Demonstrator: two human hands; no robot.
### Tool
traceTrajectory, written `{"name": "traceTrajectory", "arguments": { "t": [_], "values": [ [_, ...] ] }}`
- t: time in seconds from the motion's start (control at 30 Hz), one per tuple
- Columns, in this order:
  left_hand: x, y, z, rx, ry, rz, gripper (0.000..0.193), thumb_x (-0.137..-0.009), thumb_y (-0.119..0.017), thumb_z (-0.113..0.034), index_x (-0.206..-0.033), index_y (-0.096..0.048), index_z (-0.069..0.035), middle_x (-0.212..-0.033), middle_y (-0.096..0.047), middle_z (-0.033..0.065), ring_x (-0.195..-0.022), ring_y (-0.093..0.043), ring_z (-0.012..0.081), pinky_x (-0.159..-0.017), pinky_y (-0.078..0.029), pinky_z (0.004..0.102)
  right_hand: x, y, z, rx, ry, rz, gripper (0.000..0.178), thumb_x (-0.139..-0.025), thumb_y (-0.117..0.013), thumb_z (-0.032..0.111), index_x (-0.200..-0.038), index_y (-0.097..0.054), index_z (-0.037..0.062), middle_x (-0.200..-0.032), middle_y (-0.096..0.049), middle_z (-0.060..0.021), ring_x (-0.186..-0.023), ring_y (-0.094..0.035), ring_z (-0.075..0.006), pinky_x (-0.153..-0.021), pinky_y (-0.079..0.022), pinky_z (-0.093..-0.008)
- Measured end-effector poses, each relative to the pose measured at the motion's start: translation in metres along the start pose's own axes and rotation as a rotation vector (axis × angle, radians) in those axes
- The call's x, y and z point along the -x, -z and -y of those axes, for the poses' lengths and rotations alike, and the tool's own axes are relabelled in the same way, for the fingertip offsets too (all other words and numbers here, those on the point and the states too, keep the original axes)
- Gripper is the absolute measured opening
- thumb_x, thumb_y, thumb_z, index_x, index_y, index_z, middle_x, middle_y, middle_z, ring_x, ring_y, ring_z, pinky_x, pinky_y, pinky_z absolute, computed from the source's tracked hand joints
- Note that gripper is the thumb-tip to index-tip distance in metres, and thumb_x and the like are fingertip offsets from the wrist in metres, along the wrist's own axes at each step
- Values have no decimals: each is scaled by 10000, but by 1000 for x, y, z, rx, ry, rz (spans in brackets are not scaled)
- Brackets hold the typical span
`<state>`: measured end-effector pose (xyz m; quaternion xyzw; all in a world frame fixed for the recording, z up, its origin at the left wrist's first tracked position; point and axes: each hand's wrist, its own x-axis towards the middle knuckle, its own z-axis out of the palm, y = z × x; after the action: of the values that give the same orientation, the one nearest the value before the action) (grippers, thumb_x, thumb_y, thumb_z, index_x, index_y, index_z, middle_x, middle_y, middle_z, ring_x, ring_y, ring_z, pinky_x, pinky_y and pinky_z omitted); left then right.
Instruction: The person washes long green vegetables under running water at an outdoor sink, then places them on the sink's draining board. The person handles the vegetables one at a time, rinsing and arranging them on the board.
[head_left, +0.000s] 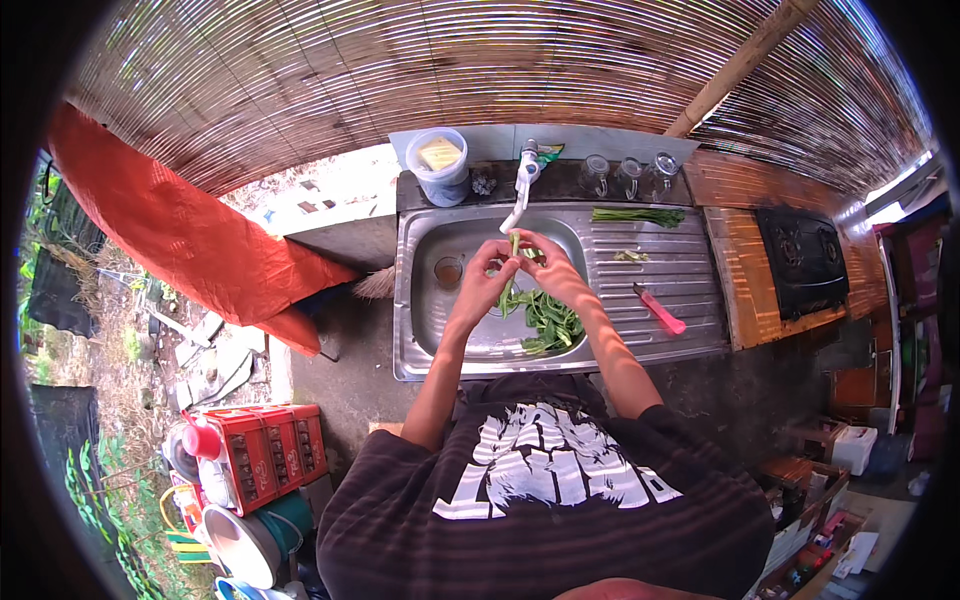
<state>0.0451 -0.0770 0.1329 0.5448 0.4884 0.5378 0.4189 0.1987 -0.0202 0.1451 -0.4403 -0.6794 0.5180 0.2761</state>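
nearest the camera is the person's dark shirt with a white print (545, 470), forearms reaching up from it over the steel sink (420, 300). to the person's left, low on the ground, stand red crates (270, 450) and some pots (245, 545).

over the basin, the left hand (485, 282) and the right hand (552, 270) meet, both closed around a green leafy stalk (512, 270) held roughly upright between them; the fingers are too small to say exactly how each grips, but it looks like a pinch from both sides. below the hands, a heap of green leaves (550, 322) lies in the basin, against its right wall. a small brownish cup (449, 270) sits in the basin just left of the left hand.

on the ribbed drainboard to the right lie a pink-handled knife (659, 309), a few green scraps (631, 256), and farther back a bundle of long green stems (638, 215).

behind the sink a white tap (523, 180) leans over the basin, a lidded plastic tub (438, 165) stands to its left, and three glass jars (628, 176) to its right. a black gas stove (805, 255) sits on the wooden counter at far right, under a reed wall (450, 70).
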Motion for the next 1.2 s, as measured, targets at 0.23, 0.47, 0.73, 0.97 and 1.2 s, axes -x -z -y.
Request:
{"name": "traceTrajectory", "arguments": {
  "t": [0.23,0.47,0.73,0.97,1.2],
  "values": [
    [3,26,-67,220,150,-140,161,-905,-571,-189,-953,-591,-37,-842,-589,-5,-791,-510,62,-709,-402,210,5,11,56,-26,56,42,261,-852,-662,135,-1069,-587,11,-969,-642,-54,-934,-607,-138,-832,-475,-283],
    [11,32,-86,224,56,-15,198,-910,-583,-190,-1011,-576,-19,-857,-596,7,-789,-532,83,-717,-418,224,19,26,80,-385,139,121,233,-866,-641,106,-1031,-563,-39,-952,-620,-60,-872,-605,-108,-810,-487,-255],
    [4,22,-107,349,-103,-16,177,-908,-596,-105,-1059,-579,-15,-931,-614,21,-834,-547,74,-744,-437,232,35,28,111,-197,286,21,213,-810,-709,159,-938,-605,24,-828,-636,-14,-773,-623,-110,-696,-498,-258],
    [-3,11,-112,269,-153,10,165,-899,-608,-105,-1042,-595,-22,-976,-616,20,-884,-543,83,-810,-426,251,39,31,106,-169,272,-6,198,-785,-730,95,-907,-593,20,-814,-605,-4,-766,-587,-76,-700,-484,-237],
    [-9,7,-102,333,-149,60,170,-879,-630,-100,-1027,-610,-19,-968,-621,14,-884,-532,82,-814,-414,244,48,43,119,-408,187,121,193,-814,-707,100,-929,-572,22,-833,-576,19,-774,-555,-54,-720,-463,-216]
  ]
}}
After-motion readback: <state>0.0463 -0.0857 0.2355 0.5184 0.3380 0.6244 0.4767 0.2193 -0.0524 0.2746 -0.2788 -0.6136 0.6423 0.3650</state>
